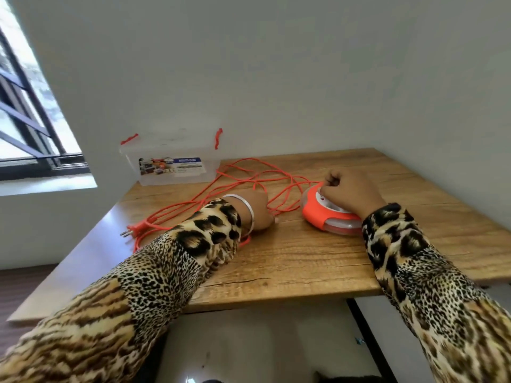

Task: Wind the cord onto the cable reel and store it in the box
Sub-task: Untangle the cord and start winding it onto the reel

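An orange and white cable reel lies flat on the wooden table. My right hand rests on top of it with curled fingers gripping something at its far rim. The orange cord sprawls in loose loops across the table between the reel and the box. Its plug lies near the left edge. My left hand sits on the table over the cord, fingers curled down around a strand. The clear plastic box with red latches stands open at the table's far left corner.
White walls close in behind the table and on its right. A window with dark bars is at the left. The table's near edge has floor below it, and a black table leg runs down at the right.
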Demonstrator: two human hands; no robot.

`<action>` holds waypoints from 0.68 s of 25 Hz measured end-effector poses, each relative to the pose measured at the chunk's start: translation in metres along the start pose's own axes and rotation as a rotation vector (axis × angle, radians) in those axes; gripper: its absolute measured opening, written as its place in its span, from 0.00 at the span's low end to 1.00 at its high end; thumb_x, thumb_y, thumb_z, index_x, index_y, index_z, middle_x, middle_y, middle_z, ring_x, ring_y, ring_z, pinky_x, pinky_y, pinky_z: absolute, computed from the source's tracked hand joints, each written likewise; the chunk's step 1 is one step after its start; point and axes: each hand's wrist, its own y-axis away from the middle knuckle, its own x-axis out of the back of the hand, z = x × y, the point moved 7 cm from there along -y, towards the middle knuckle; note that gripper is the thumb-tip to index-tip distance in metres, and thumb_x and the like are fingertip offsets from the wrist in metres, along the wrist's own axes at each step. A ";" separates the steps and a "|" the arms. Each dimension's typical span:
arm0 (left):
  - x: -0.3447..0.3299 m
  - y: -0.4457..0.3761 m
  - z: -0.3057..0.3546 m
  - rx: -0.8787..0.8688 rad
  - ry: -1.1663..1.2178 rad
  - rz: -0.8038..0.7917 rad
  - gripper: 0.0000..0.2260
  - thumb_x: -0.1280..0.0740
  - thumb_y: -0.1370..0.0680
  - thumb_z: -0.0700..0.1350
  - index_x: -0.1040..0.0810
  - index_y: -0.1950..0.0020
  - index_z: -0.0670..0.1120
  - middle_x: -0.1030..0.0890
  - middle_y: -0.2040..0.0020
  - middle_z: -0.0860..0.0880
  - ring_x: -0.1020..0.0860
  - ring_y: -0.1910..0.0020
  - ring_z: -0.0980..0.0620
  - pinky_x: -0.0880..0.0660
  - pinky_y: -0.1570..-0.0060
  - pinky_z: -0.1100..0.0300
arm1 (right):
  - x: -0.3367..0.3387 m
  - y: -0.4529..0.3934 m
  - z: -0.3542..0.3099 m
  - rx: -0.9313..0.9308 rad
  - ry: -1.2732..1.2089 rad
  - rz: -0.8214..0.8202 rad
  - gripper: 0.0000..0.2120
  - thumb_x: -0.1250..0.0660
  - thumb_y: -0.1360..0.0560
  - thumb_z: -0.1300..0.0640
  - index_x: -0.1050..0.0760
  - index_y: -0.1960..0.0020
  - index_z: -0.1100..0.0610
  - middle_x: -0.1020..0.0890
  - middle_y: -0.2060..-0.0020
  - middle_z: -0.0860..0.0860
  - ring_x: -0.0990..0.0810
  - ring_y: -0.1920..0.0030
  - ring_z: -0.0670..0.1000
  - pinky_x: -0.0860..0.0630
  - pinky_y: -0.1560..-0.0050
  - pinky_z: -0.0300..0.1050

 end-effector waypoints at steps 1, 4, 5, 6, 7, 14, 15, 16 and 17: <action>-0.001 0.007 -0.005 0.013 0.002 -0.060 0.23 0.35 0.23 0.60 0.25 0.40 0.43 0.20 0.42 0.44 0.22 0.46 0.44 0.25 0.45 0.52 | -0.002 0.001 -0.004 0.003 0.012 -0.001 0.04 0.32 0.32 0.52 0.25 0.65 0.49 0.19 0.60 0.48 0.22 0.52 0.53 0.26 0.45 0.58; -0.003 0.030 -0.030 0.077 -0.029 -0.286 0.26 0.28 0.29 0.61 0.23 0.41 0.42 0.19 0.47 0.45 0.20 0.47 0.44 0.23 0.45 0.51 | -0.011 0.002 -0.016 0.035 0.004 -0.039 0.03 0.32 0.31 0.52 0.24 0.63 0.50 0.18 0.58 0.48 0.22 0.50 0.54 0.27 0.43 0.58; -0.002 0.037 -0.042 0.111 -0.070 -0.340 0.27 0.26 0.31 0.59 0.23 0.40 0.43 0.19 0.46 0.45 0.20 0.46 0.43 0.23 0.43 0.50 | -0.015 0.002 -0.020 0.050 -0.009 -0.060 0.02 0.32 0.31 0.52 0.23 0.62 0.50 0.18 0.58 0.48 0.22 0.50 0.54 0.27 0.43 0.58; 0.001 0.043 -0.053 0.140 -0.136 -0.369 0.26 0.26 0.31 0.56 0.23 0.38 0.44 0.19 0.44 0.45 0.20 0.45 0.43 0.23 0.42 0.50 | -0.018 0.002 -0.023 0.060 -0.020 -0.073 0.02 0.32 0.31 0.52 0.23 0.61 0.50 0.18 0.57 0.48 0.22 0.50 0.54 0.27 0.44 0.58; 0.003 0.047 -0.063 0.161 -0.204 -0.368 0.24 0.27 0.29 0.52 0.24 0.36 0.44 0.20 0.41 0.45 0.21 0.43 0.43 0.24 0.43 0.52 | -0.021 0.002 -0.027 0.068 -0.024 -0.076 0.02 0.32 0.31 0.52 0.22 0.60 0.50 0.18 0.57 0.48 0.22 0.50 0.54 0.26 0.44 0.58; 0.012 0.058 -0.080 0.249 -0.375 0.231 0.21 0.34 0.23 0.46 0.30 0.30 0.49 0.30 0.31 0.41 0.33 0.31 0.39 0.31 0.36 0.44 | -0.019 0.000 -0.033 0.078 -0.068 0.002 0.03 0.30 0.31 0.51 0.22 0.61 0.50 0.18 0.59 0.47 0.21 0.52 0.52 0.25 0.47 0.54; 0.014 0.060 -0.067 0.185 -0.325 0.342 0.21 0.33 0.24 0.46 0.30 0.32 0.48 0.30 0.32 0.41 0.33 0.32 0.38 0.31 0.37 0.45 | -0.014 0.002 -0.031 0.068 -0.099 0.071 0.04 0.30 0.31 0.51 0.22 0.61 0.50 0.18 0.60 0.47 0.21 0.53 0.52 0.24 0.49 0.52; 0.016 0.062 -0.052 0.095 -0.213 0.460 0.20 0.33 0.26 0.46 0.28 0.35 0.47 0.28 0.35 0.41 0.30 0.35 0.40 0.29 0.40 0.47 | -0.009 0.004 -0.027 0.036 -0.110 0.143 0.04 0.30 0.31 0.51 0.22 0.61 0.50 0.18 0.60 0.47 0.21 0.54 0.52 0.24 0.50 0.50; 0.019 0.065 -0.038 0.019 -0.039 0.527 0.16 0.33 0.27 0.47 0.25 0.39 0.46 0.24 0.40 0.43 0.26 0.40 0.42 0.27 0.46 0.51 | -0.005 0.004 -0.022 -0.017 -0.090 0.201 0.05 0.31 0.31 0.50 0.22 0.61 0.50 0.19 0.60 0.47 0.21 0.54 0.52 0.23 0.51 0.50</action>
